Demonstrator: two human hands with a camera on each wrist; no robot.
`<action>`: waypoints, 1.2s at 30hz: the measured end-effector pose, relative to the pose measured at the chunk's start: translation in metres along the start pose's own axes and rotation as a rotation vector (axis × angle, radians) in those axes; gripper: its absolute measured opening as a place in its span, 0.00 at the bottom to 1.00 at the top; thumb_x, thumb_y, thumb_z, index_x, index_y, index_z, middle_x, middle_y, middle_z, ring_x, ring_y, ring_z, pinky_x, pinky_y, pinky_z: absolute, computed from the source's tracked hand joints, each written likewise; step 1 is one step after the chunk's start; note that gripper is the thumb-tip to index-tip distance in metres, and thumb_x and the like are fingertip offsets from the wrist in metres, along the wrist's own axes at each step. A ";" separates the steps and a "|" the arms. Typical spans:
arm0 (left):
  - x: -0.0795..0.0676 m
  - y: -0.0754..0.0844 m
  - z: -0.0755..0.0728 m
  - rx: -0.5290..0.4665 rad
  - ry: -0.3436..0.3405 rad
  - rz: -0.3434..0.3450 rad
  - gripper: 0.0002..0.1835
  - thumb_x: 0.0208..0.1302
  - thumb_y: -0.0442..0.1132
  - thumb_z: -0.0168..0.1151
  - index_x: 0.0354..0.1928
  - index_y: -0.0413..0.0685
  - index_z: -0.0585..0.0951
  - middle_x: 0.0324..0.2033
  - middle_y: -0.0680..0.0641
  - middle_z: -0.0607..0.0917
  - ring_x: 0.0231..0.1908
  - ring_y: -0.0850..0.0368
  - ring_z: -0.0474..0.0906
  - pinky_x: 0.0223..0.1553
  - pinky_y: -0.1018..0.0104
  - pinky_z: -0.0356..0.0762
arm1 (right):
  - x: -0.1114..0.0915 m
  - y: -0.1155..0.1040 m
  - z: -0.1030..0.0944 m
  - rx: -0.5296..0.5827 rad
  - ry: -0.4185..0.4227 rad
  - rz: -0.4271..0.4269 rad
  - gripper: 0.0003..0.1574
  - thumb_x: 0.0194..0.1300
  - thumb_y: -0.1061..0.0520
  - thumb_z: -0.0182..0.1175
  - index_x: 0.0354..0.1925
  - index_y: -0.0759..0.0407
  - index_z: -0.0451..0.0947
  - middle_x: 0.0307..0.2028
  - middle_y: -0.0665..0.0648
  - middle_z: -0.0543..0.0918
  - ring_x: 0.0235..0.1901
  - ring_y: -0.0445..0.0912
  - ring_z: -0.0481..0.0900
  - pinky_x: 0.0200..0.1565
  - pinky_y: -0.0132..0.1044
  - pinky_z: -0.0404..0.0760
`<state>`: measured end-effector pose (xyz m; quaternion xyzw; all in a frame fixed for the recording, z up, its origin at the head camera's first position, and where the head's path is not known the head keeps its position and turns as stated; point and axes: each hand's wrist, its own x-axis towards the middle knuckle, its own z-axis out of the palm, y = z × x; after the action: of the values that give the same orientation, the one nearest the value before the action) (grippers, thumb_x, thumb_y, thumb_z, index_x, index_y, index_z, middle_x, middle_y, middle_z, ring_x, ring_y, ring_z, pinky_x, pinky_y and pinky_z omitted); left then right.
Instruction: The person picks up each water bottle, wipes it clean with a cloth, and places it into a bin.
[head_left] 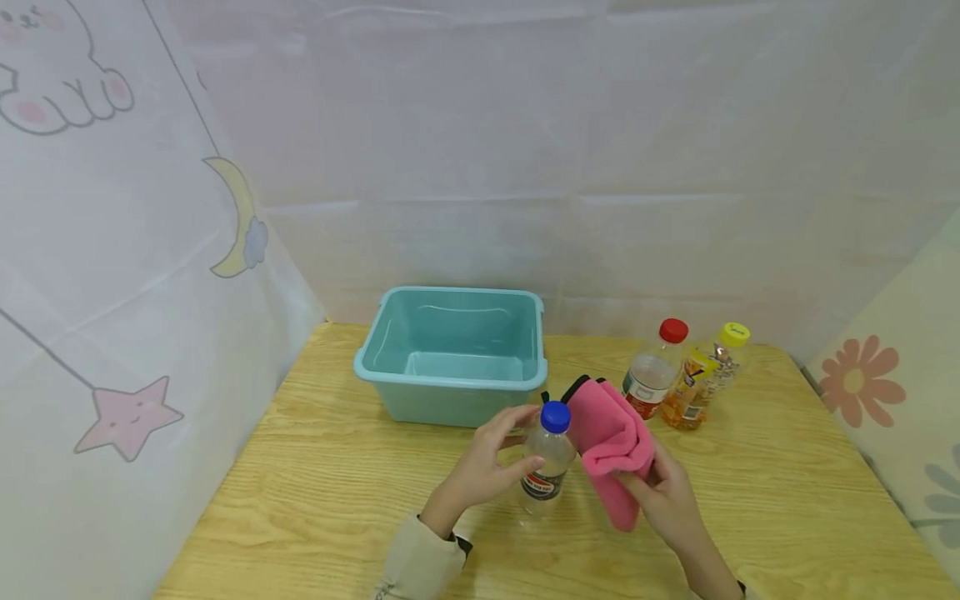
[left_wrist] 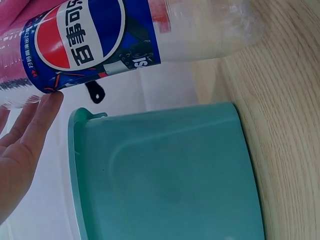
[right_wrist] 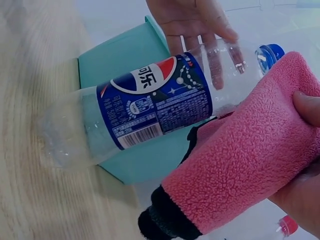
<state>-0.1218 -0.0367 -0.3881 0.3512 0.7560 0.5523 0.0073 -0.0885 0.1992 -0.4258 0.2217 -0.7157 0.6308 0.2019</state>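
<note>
Pink cloth (right_wrist: 245, 155) lay nearest the right-wrist camera, gripped between thumb and curled fingers of the right hand (head_left: 666, 500). Left hand (head_left: 486, 462): fingers spread, fairly straight, thumb wide apart from them, fingertips touching the blue-capped bottle (head_left: 553, 454).

Cloth was fluffy, folded over on itself, dark trim at the edges; held up in front of the teal bin (head_left: 450, 404), off its right front corner. Bottle was clear plastic, dark blue label (right_wrist: 155, 100) with a red, white and blue roundel; stood on the wood-grain table (head_left: 337, 500), just in front of the bin, near that same corner. Red-capped bottle (head_left: 651, 375) and yellow-capped bottle (head_left: 697, 383) stood together, well right of the bin. Pale printed hanging (head_left: 450, 125) behind the bin.

Counts: one cloth, one bin, two hands, three caps (blue, red, yellow).

Cloth covered part of the red-capped bottle; yellow-capped one's outline was hard to make out. Some left fingertips showed only through clear plastic. Left-wrist view cut off the blue cap. Couldn't tell whether cloth touched bottle.
</note>
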 end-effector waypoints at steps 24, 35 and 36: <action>-0.001 0.000 0.000 -0.017 0.016 0.006 0.26 0.57 0.27 0.60 0.57 0.30 0.66 0.53 0.34 0.71 0.52 0.41 0.69 0.49 0.53 0.74 | 0.009 -0.008 0.008 0.089 -0.055 -0.060 0.42 0.45 0.88 0.48 0.59 0.68 0.66 0.48 0.45 0.77 0.42 0.34 0.77 0.40 0.23 0.77; -0.001 0.000 0.000 -0.041 0.020 -0.005 0.25 0.58 0.27 0.60 0.57 0.29 0.66 0.54 0.33 0.71 0.53 0.40 0.69 0.50 0.53 0.73 | 0.009 -0.005 0.008 0.053 -0.109 -0.003 0.39 0.50 0.85 0.50 0.61 0.68 0.63 0.49 0.44 0.75 0.43 0.35 0.76 0.41 0.24 0.77; -0.001 0.000 0.000 -0.040 0.021 -0.003 0.25 0.58 0.27 0.60 0.57 0.29 0.66 0.54 0.33 0.71 0.53 0.40 0.69 0.50 0.53 0.73 | 0.009 -0.004 0.008 0.053 -0.111 0.008 0.39 0.51 0.84 0.50 0.61 0.67 0.63 0.48 0.44 0.75 0.43 0.35 0.76 0.41 0.24 0.77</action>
<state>-0.1210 -0.0373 -0.3890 0.3441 0.7454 0.5709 0.0070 -0.0939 0.1901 -0.4184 0.2589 -0.7097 0.6370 0.1533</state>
